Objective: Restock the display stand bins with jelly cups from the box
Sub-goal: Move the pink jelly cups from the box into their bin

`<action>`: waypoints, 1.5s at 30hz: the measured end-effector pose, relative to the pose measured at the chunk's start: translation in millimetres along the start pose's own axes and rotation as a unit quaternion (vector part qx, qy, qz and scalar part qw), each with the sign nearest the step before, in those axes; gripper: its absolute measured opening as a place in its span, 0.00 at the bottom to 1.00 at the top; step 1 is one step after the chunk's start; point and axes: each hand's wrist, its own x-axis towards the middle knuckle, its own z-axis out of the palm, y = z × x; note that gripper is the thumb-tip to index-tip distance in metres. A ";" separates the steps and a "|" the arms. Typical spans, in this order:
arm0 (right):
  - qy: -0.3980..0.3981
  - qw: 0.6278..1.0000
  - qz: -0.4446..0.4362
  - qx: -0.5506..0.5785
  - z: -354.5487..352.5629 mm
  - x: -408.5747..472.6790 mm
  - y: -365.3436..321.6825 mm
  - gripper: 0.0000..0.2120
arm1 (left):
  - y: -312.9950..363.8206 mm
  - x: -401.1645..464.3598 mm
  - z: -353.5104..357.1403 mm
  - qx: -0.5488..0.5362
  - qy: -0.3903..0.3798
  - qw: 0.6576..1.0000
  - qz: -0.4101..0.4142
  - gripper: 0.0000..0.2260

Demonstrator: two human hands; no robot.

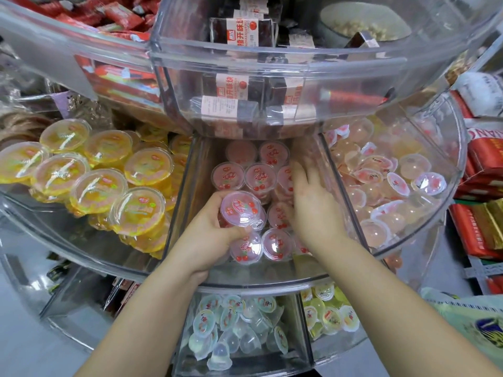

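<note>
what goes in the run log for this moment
left hand grips pink jelly cup | right hand flat on cups | middle bin

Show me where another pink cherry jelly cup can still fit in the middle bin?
The clear middle bin looks bare along its left wall, beside the upright pink cherry jelly cups. Its centre is packed lid to lid. The left hand grips one tilted cup; the right hand covers the right side, so that part is hidden.

Glossy grey floor (24,308) beneath; red packets (479,235) shelved at right.
</note>
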 end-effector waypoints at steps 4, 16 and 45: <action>0.114 0.976 -0.100 0.156 -16.5 -26.6 -0.9 0.17 | 2.9 -4.5 0.7 -0.026 0.009 0.999 -0.023 0.22; -0.247 0.746 0.136 0.603 -2.6 -13.2 -47.4 0.05 | 13.8 -22.6 4.9 -0.107 0.064 0.990 -0.060 0.20; -0.256 0.719 0.145 0.630 -0.2 -5.1 -49.1 0.09 | 15.7 -23.2 15.0 -0.354 0.181 0.914 -0.086 0.27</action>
